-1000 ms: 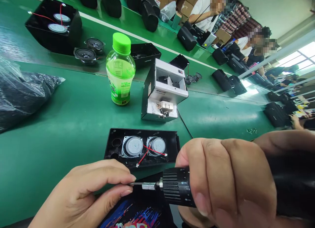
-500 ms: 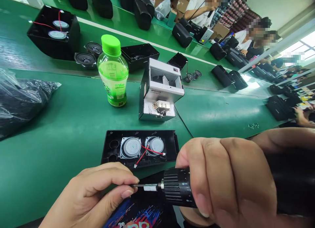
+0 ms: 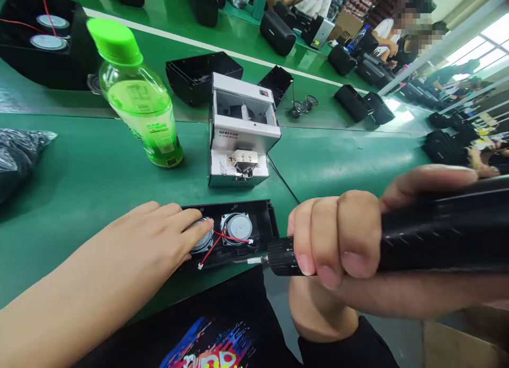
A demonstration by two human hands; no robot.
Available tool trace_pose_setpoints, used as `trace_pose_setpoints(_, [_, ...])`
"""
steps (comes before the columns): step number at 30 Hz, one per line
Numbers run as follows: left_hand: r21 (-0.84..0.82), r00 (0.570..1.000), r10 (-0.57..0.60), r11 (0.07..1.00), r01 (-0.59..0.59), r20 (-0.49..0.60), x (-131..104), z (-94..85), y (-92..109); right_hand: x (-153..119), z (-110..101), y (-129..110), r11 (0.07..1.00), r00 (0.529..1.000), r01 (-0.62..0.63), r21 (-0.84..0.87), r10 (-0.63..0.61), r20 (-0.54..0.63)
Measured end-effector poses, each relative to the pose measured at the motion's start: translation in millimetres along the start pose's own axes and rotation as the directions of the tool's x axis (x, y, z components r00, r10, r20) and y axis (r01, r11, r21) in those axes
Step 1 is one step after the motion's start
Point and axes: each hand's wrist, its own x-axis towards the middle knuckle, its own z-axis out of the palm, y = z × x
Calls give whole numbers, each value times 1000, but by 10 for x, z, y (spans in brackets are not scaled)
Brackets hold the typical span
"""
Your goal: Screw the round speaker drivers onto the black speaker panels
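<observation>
My right hand (image 3: 338,238) is wrapped round a black electric screwdriver (image 3: 445,227) with a ridged torque collar. Its thin bit (image 3: 254,260) points left over the near side of a black speaker panel (image 3: 260,219). Over the panel's left end lies my left hand (image 3: 159,235), fingers stretched and partly covering the left speaker (image 3: 203,241); whether it grips the panel is hidden. The right speaker (image 3: 239,227) shows its round grey back. Red wires (image 3: 217,246) with white plugs cross between the two.
Behind the panel stand a white screw feeder (image 3: 242,132) and a green-capped bottle (image 3: 139,103). A bag of dark parts (image 3: 19,156) lies at left. Black housings (image 3: 202,73) and small speakers (image 3: 304,105) sit along the bench, with people working at the far right.
My left hand has let go of the screwdriver bit and moved up and left onto the speaker panel. The screwdriver has risen in view with my right hand still round it. The view has shifted.
</observation>
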Motion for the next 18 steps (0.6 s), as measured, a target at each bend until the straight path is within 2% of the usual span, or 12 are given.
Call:
trace_pose_setpoints(2, [7, 999, 35, 999, -36, 28, 90, 34, -34, -25, -14, 88, 999, 998, 39, -19, -40, -39])
trace_pose_setpoints(4, [0, 999, 16, 1000, -16, 28, 110, 44, -30, -37, -8, 127, 999, 999, 27, -27, -28, -47])
trace_pose_setpoints(9, [-26, 995, -69, 997, 71, 77, -63, 84, -24, -17, 65, 192, 996, 985, 83, -14, -84, -148])
trace_pose_setpoints(13, [-10, 991, -102, 995, 103, 82, -145, 130, -53, -9, 75, 241, 997, 991, 72, 9, -71, -112])
trace_pose_setpoints(18, [47, 993, -100, 994, 97, 57, -58, 117, -23, -31, 79, 262, 994, 985, 111, 11, -108, -134])
